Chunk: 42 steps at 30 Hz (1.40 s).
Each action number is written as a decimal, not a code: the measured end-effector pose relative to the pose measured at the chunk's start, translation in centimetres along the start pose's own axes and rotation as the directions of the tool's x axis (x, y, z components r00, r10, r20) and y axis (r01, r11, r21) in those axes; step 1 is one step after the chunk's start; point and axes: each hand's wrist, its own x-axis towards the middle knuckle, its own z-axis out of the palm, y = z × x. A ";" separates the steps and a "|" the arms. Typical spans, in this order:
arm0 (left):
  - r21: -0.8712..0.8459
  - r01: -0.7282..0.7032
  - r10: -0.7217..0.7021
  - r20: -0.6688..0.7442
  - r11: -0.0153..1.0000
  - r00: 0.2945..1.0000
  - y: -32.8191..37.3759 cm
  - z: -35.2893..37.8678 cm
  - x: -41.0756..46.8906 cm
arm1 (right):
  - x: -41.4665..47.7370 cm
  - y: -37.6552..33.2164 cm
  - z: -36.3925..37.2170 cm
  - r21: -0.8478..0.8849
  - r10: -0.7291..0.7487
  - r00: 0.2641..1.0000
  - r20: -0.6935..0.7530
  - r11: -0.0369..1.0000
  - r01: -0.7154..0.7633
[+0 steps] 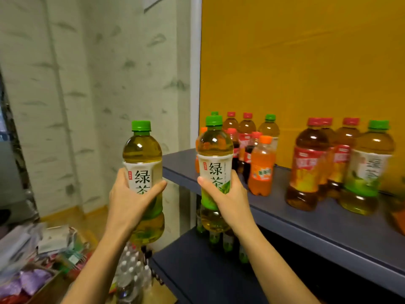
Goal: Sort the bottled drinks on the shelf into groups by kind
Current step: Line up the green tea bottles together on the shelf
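Left green tea bottle point(142, 154) stands upright in the left hand point(129, 200), whose fingers point(122, 176) curl round its label, thumb across the front. Right green tea bottle point(214, 150) is gripped the same way by the right hand point(228, 198), fingers point(236, 177) wrapped round its label. Both are off the shelf point(306, 220). Just beyond the right fingers an orange soda bottle point(262, 167) stands on it; farther right of them stand red-capped tea bottles point(309, 163) and a green-capped bottle point(370, 167)

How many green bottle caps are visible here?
5 green caps: one on the left hand's bottle, one on the right hand's bottle, three on the upper shelf: one behind that bottle, one further back, one far right. Others may be hidden.
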 end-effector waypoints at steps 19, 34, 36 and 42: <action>-0.079 -0.058 0.071 0.177 0.995 0.982 -13.0 -1.1 23.0 | 22.9 9.4 17.8 -0.145 0.021 0.964 -0.267 0.987 -0.061; -0.232 -0.060 0.141 0.349 0.971 0.926 -17.3 4.2 31.1 | 30.6 15.5 18.0 -0.265 0.094 0.833 -0.545 0.923 -0.277; -0.255 -0.074 0.162 0.344 0.964 0.925 -17.3 5.1 31.2 | 31.2 15.8 18.1 -0.273 0.093 0.817 -0.569 0.916 -0.295; -0.323 -0.073 0.201 0.385 0.944 0.901 -17.0 7.5 30.9 | 31.7 15.1 18.1 -0.227 0.215 0.811 -0.545 0.893 -0.389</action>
